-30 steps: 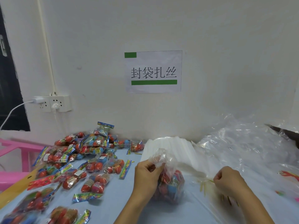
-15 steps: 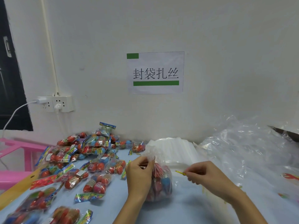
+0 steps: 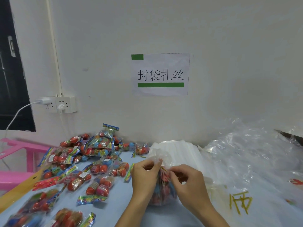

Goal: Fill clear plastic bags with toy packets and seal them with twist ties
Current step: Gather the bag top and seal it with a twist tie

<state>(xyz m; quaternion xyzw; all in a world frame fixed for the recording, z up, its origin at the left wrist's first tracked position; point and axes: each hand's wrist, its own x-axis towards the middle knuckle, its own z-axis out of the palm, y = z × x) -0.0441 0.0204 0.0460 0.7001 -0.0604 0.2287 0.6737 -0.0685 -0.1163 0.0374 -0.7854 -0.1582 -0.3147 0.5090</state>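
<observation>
Both hands meet at the gathered neck of a filled clear bag [image 3: 161, 187] that stands on the pale blue table [image 3: 121, 199], near its middle. The left hand [image 3: 144, 175] pinches the bunched plastic just under the ruffled mouth, fingers closed tight on it. The right hand [image 3: 186, 181] touches the same neck from the other side, fingertips pressed together on a thin yellow twist tie [image 3: 164, 168] that crosses the neck; how far the tie goes round cannot be told.

Left of the bag, loose toy packets [image 3: 91, 163] of red and blue balls spread in a heap back to the wall, leaving only a narrow bare strip of table just beside the left wrist. A wooden strip [image 3: 19, 190] runs along the table's left edge, with a pink frame [image 3: 16, 154] beyond it. Behind the hands lies a flat stack of empty clear bags [image 3: 180, 149] against the wall. To the right, crumpled clear sheeting [image 3: 249, 154] covers the table up to the picture's edge, and spare yellow ties [image 3: 240, 203] lie near the right forearm.

A paper sign [image 3: 160, 74] on the wall reads 封袋扎丝, with a small green block above the words and a green bar beneath. The print on the packets is too blurred to read
</observation>
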